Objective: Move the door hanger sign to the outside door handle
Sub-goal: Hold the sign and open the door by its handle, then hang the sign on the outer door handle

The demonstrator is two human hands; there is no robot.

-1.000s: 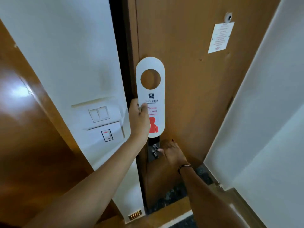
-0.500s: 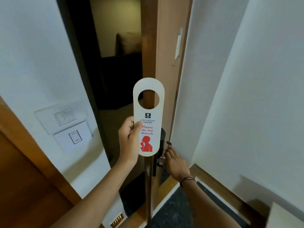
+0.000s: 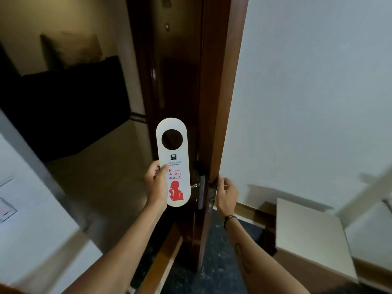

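Observation:
A white door hanger sign [image 3: 174,158] with a round hole at its top and red "Please do not disturb" print stands upright in my left hand [image 3: 156,183], which grips its lower left edge. The wooden door [image 3: 220,102] is swung open and seen edge-on. My right hand [image 3: 226,195] holds the inside door handle, mostly hidden behind the door's edge. The outside door handle [image 3: 196,185], a metal lever on a dark lock plate, pokes out just right of the sign's lower half, apart from it.
A dim corridor with a dark bench and cushion [image 3: 70,49] lies beyond the doorway. A white wall [image 3: 307,92] is on the right, with a pale low cabinet top [image 3: 307,234] below it. Wall switches [image 3: 6,209] sit at the left edge.
The door went from shut to wide open, now edge-on. My view and both hands shifted toward the doorway; the sign stayed upright in my left hand and now sits beside the outside handle.

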